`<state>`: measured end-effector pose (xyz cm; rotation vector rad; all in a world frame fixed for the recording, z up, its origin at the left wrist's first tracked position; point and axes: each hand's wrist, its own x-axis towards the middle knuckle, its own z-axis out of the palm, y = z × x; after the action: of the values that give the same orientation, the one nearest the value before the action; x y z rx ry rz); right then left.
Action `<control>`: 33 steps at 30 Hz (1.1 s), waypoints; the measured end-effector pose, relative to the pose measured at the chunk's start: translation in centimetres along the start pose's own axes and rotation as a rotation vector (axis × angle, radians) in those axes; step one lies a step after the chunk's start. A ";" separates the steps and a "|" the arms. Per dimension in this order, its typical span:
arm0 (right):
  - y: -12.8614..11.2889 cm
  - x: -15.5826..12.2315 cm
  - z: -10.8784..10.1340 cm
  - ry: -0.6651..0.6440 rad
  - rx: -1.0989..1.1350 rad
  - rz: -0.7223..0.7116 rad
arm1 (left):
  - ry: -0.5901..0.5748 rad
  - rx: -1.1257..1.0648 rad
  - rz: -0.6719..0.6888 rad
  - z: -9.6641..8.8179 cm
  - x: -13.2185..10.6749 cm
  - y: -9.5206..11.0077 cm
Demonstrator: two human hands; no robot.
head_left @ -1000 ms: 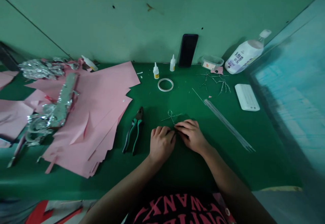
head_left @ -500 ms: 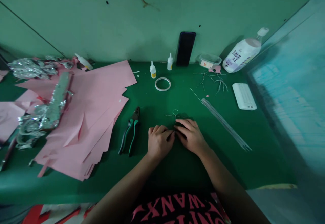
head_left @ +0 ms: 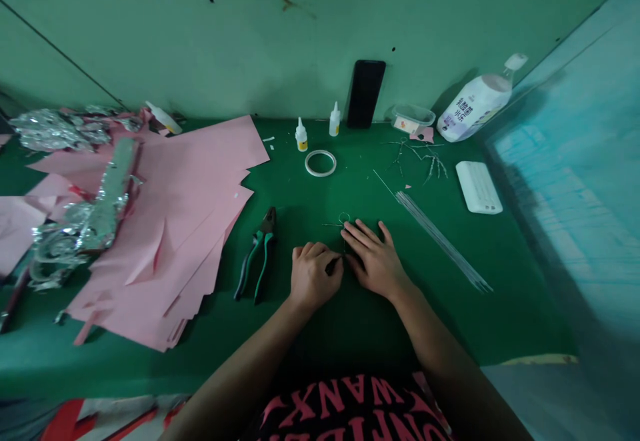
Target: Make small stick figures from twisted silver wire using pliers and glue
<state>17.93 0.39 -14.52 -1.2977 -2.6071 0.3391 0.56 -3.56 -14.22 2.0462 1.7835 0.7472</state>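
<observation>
A small wire figure (head_left: pixel 333 224) with a round loop at its top and a twisted side arm lies on the green table in front of me. My left hand (head_left: pixel 316 276) is closed in a pinch at the lower end of its wire. Flat over the figure's right side lies my right hand (head_left: pixel 376 259), fingers stretched out, hiding that side arm and part of the stem. Left of my hands rest pliers (head_left: pixel 260 254) with green and black handles, jaws pointing away. To the right lies a bundle of straight thin wires (head_left: pixel 443 241).
Pink paper sheets (head_left: pixel 170 228) and crumpled foil (head_left: pixel 60 129) cover the left side. Behind stand glue bottles (head_left: pixel 301 138), a tape roll (head_left: pixel 321 163) and a phone (head_left: pixel 367 94). At right are bent wire pieces (head_left: pixel 430 161), a white power bank (head_left: pixel 479 188) and a drink bottle (head_left: pixel 473 108).
My right hand has flattened and spread its fingers, moving up over the wire figure and covering more of it. My left hand stays at the wire's lower end.
</observation>
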 end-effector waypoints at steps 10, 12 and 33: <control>0.3 0.1 -0.2 -0.024 0.038 0.007 | -0.029 -0.146 0.049 -0.8 -0.2 -0.2; 0.4 0.1 -0.2 -0.020 0.040 0.010 | -0.026 -0.223 0.093 -0.9 -0.3 -0.4; 0.5 0.1 0.2 -0.020 0.039 0.014 | -0.187 -0.240 0.354 -1.6 -0.2 -0.5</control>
<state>18.22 0.73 -14.91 -1.3078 -2.5953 0.4048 -0.80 -3.86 -13.23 2.2057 1.1838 0.7905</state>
